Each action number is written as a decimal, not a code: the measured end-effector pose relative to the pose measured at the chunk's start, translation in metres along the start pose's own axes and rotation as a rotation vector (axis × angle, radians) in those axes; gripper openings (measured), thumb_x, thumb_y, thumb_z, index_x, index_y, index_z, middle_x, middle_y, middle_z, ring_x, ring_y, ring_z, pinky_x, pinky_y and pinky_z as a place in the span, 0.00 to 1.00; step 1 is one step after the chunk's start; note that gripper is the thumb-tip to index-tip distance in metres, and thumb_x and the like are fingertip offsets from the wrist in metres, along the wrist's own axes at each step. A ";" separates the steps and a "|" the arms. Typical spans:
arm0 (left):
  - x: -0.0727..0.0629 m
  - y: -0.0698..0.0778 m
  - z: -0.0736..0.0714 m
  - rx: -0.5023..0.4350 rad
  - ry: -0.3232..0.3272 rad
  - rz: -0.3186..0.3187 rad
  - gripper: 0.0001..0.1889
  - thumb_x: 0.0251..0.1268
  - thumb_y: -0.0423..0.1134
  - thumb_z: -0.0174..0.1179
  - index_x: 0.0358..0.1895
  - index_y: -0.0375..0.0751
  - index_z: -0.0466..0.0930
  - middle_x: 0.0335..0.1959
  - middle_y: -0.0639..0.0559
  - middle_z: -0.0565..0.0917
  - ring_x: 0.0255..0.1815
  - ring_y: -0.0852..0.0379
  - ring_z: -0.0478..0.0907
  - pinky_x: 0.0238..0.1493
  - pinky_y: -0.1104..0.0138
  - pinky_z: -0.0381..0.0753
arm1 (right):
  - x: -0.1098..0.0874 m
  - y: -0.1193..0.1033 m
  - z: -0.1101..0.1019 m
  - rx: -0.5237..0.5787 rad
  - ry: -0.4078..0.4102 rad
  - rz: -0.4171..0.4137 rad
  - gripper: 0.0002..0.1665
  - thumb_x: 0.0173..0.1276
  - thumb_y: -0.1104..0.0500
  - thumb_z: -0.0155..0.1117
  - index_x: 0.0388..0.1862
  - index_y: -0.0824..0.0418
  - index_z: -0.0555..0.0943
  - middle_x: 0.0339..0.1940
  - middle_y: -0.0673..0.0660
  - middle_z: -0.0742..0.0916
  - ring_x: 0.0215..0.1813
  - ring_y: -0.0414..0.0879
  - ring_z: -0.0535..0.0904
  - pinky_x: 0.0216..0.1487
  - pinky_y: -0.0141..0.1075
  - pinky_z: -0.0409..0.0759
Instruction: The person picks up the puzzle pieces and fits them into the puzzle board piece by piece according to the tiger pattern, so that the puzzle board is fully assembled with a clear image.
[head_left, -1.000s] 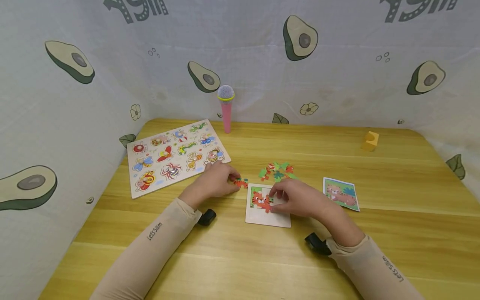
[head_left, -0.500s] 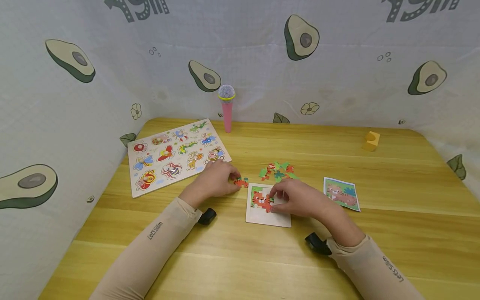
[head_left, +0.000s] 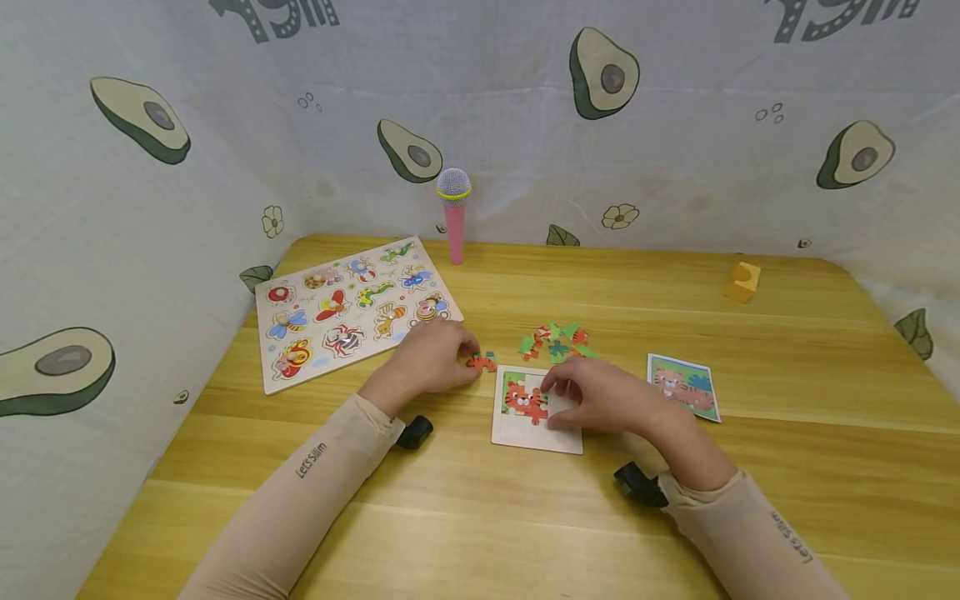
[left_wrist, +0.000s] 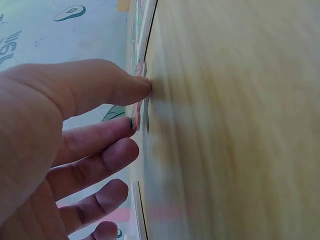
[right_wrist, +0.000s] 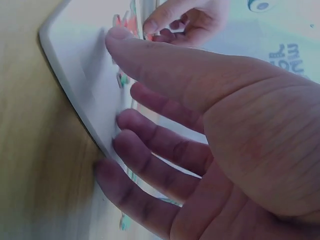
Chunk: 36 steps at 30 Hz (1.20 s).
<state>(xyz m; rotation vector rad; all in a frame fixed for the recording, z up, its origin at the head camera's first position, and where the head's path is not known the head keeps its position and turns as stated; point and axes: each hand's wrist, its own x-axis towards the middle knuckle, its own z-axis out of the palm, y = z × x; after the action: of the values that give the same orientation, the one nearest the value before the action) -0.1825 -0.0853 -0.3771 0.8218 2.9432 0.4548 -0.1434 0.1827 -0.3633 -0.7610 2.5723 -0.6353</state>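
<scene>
My left hand [head_left: 438, 357] pinches an orange puzzle piece with dark stripes [head_left: 481, 362] between thumb and index finger, just left of a small square puzzle board [head_left: 517, 437]. In the left wrist view the piece [left_wrist: 137, 116] appears edge-on by the fingertips. On the board, joined tiger pieces [head_left: 525, 400] form a face at the upper left. My right hand [head_left: 606, 396] hovers over the board's right side, its fingers loosely bent and spread with nothing between them. A pile of loose orange and green pieces [head_left: 555, 342] lies behind the board, partly hidden by this hand.
A tiger picture card [head_left: 684, 387] lies to the right. Back left is a large insect peg puzzle [head_left: 352, 312], with a pink microphone [head_left: 454, 217] standing beside it. A yellow block [head_left: 743, 282] sits at the back right of the wooden table [head_left: 465, 533].
My right hand has drawn back slightly to the right, off the joined tiger pieces. The piece in my left hand has shifted and tilted slightly.
</scene>
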 end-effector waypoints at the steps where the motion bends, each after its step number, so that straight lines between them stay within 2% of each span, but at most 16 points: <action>1: 0.000 0.000 0.000 0.001 0.007 -0.002 0.14 0.58 0.48 0.71 0.44 0.48 0.90 0.35 0.59 0.84 0.40 0.58 0.76 0.46 0.60 0.74 | -0.001 0.001 -0.001 0.013 -0.003 0.004 0.20 0.60 0.52 0.79 0.48 0.57 0.85 0.37 0.48 0.81 0.41 0.46 0.74 0.44 0.40 0.76; 6: 0.000 0.004 -0.002 -0.023 0.031 0.018 0.14 0.58 0.48 0.70 0.45 0.48 0.89 0.39 0.58 0.84 0.43 0.58 0.77 0.48 0.61 0.74 | -0.003 0.004 -0.006 0.098 -0.005 0.009 0.14 0.66 0.54 0.74 0.48 0.57 0.86 0.37 0.49 0.82 0.41 0.46 0.76 0.43 0.40 0.77; 14: -0.001 0.021 -0.005 -0.086 0.002 0.103 0.14 0.59 0.48 0.70 0.47 0.50 0.88 0.38 0.61 0.84 0.44 0.59 0.76 0.49 0.62 0.73 | -0.004 0.000 -0.008 0.162 0.019 0.033 0.10 0.72 0.54 0.67 0.46 0.57 0.87 0.36 0.48 0.84 0.39 0.45 0.78 0.41 0.40 0.78; 18: -0.003 0.029 -0.002 -0.103 -0.004 0.148 0.14 0.59 0.45 0.69 0.48 0.49 0.88 0.37 0.63 0.85 0.44 0.59 0.76 0.49 0.65 0.72 | -0.004 -0.001 -0.007 0.181 0.037 0.032 0.12 0.71 0.55 0.68 0.48 0.59 0.86 0.37 0.49 0.83 0.39 0.46 0.79 0.39 0.39 0.79; 22: -0.004 0.035 0.001 -0.120 -0.022 0.177 0.15 0.59 0.46 0.69 0.49 0.49 0.88 0.36 0.63 0.86 0.43 0.59 0.76 0.48 0.65 0.72 | -0.003 -0.002 -0.005 0.198 0.061 0.015 0.18 0.66 0.56 0.74 0.52 0.62 0.83 0.37 0.50 0.83 0.39 0.45 0.79 0.40 0.39 0.79; 26: -0.005 0.039 0.003 -0.124 -0.032 0.187 0.16 0.60 0.47 0.70 0.50 0.49 0.88 0.36 0.63 0.86 0.42 0.60 0.76 0.51 0.64 0.71 | -0.002 -0.002 -0.004 0.205 0.080 0.002 0.24 0.61 0.57 0.78 0.53 0.63 0.81 0.37 0.51 0.83 0.38 0.45 0.80 0.41 0.40 0.80; 31: -0.005 0.040 0.004 -0.107 -0.028 0.211 0.14 0.60 0.47 0.70 0.48 0.49 0.89 0.36 0.62 0.86 0.41 0.60 0.78 0.54 0.61 0.71 | -0.001 -0.001 -0.003 0.188 0.088 0.013 0.26 0.59 0.56 0.79 0.53 0.64 0.80 0.37 0.52 0.83 0.37 0.45 0.79 0.40 0.39 0.80; 36: -0.005 0.038 0.004 -0.097 -0.048 0.196 0.13 0.60 0.46 0.70 0.47 0.48 0.89 0.36 0.62 0.86 0.40 0.61 0.78 0.53 0.62 0.72 | -0.001 0.001 -0.003 0.147 0.084 0.064 0.27 0.57 0.57 0.81 0.53 0.63 0.80 0.37 0.52 0.82 0.37 0.46 0.77 0.38 0.39 0.78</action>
<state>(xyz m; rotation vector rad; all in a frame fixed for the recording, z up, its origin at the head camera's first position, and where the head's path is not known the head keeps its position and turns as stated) -0.1590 -0.0554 -0.3703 1.0976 2.7837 0.5754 -0.1444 0.1847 -0.3607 -0.6130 2.5793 -0.8417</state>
